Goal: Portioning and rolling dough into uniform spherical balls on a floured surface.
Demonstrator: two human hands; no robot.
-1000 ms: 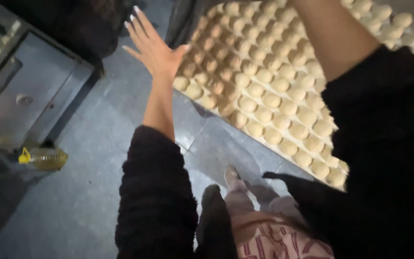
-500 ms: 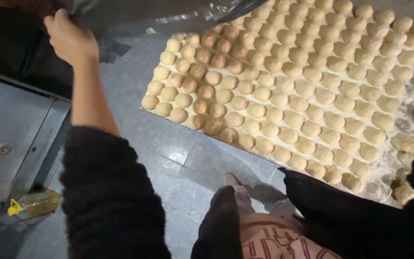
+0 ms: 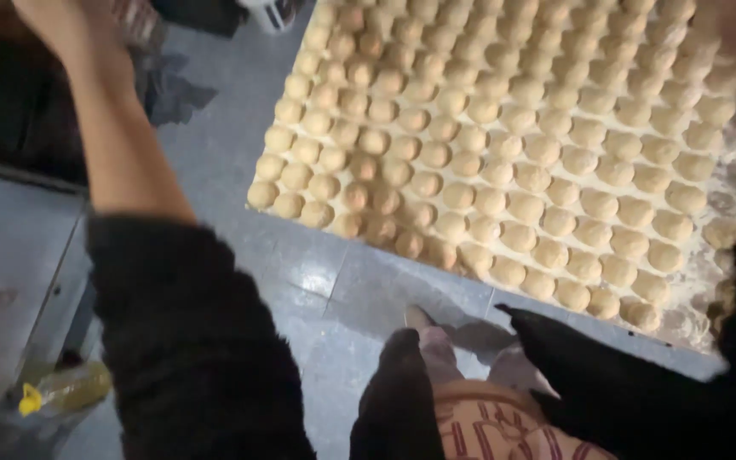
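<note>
left hand (image 3: 66,30) raised at top edge — dough balls (image 3: 504,162) well right

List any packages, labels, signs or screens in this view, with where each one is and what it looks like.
Plastic bottle: lying on the floor at lower left beside the grey metal cabinet; clear, with yellowish contents and a yellow cap.
Patterned garment: bottom centre, pinkish with dark red markings, too blurred to tell more.
No labels, signs or screens show; the rows of dough balls lie unwrapped on a floured surface.
</note>
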